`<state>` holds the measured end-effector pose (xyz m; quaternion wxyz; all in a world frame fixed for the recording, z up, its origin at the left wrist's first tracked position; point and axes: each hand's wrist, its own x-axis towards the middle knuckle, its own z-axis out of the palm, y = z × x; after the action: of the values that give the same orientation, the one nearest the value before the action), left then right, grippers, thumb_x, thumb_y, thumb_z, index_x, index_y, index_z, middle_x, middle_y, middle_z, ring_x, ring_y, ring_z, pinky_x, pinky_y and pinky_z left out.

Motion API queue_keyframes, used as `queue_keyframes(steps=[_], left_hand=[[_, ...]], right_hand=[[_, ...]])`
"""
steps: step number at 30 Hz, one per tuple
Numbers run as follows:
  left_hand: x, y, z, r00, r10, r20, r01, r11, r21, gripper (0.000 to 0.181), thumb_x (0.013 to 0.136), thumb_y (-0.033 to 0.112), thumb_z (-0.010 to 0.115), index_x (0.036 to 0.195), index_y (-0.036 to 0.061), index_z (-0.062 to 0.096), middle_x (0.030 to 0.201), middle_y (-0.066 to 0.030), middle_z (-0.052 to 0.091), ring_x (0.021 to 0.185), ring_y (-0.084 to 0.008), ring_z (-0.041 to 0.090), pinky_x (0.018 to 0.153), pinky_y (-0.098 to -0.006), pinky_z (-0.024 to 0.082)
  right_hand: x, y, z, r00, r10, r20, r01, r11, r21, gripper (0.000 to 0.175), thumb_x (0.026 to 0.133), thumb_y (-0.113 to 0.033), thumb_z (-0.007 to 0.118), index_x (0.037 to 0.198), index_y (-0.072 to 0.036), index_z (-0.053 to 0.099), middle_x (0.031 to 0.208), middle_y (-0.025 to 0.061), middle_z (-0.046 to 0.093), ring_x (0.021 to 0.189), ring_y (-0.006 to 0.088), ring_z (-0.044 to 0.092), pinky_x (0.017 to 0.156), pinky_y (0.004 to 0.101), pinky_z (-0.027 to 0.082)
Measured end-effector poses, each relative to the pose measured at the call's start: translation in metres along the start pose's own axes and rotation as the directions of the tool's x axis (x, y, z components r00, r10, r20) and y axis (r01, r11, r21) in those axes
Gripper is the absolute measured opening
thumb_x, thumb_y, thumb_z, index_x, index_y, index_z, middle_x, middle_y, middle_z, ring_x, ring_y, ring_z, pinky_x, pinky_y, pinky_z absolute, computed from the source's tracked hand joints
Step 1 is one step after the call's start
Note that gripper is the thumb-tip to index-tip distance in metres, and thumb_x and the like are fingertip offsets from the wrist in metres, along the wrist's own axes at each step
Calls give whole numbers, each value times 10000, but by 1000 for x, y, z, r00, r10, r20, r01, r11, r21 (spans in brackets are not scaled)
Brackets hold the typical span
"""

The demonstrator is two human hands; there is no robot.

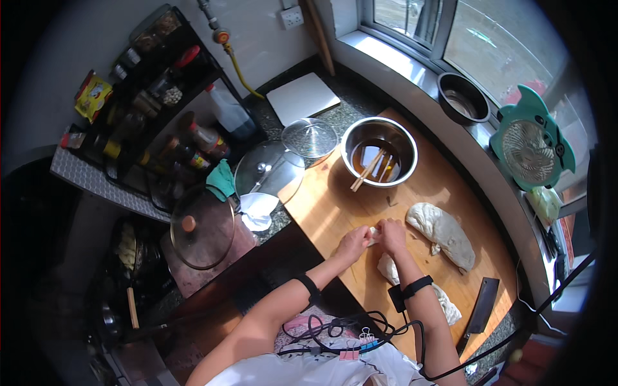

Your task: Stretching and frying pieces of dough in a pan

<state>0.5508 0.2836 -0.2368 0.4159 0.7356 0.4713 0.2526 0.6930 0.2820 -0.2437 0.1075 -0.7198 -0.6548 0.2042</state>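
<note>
My left hand (354,244) and my right hand (392,236) meet over the wooden board (328,202). Between their fingers they hold a small piece of pale dough (373,236), mostly covered by the fingers. Right of my right hand lies a long, thick roll of dough (442,234). Under my right forearm another length of dough (387,268) is partly hidden, and its near end shows on the forearm's other side. Beyond my hands stands a steel bowl (409,166) of amber-brown liquid, with wooden chopsticks (368,171) resting in it.
A cleaver (484,305) lies near the board's right edge. Glass lids (203,231) and a white tissue (257,211) are at the left. Behind them stands a rack of bottles (207,137). On the windowsill are a dark bowl (463,99) and a teal fan (528,144). Black cables (338,328) cross my lap.
</note>
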Motion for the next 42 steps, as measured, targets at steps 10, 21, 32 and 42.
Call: queue_keyframes(steps=[10,21,32,42], left_hand=[[63,-16,-13,996,86,6,-84,983,-161,42,661,10,517,677,36,547,763,-114,540,746,-241,519,667,-338,413],[-17,-9,-46,829,344,441,-527,747,406,580,684,219,611,1166,1,374,1283,-160,293,1208,-292,259,934,-480,244],[-41,43,38,670,333,664,-695,597,401,830,703,572,460,1261,-5,246,1340,-145,199,1256,-256,157,997,-440,120],[-52,45,44,632,255,732,-750,440,494,876,656,638,457,1300,99,209,1368,-98,143,1266,-279,93,996,-471,101]], right_hand=[[5,36,-20,993,113,36,-107,715,691,126,754,20,519,878,13,496,748,53,509,664,124,494,602,228,409],[-134,-6,-8,962,211,-175,-237,960,-147,720,732,-361,548,1260,10,227,1333,161,199,1247,300,156,980,459,151],[-175,19,3,978,185,-95,-195,975,-110,777,700,-433,538,1291,-52,208,1363,100,155,1264,261,125,991,478,114],[-193,44,-7,965,165,-206,-199,966,-162,726,725,-551,438,1284,-119,270,1348,86,212,1255,270,146,990,478,98]])
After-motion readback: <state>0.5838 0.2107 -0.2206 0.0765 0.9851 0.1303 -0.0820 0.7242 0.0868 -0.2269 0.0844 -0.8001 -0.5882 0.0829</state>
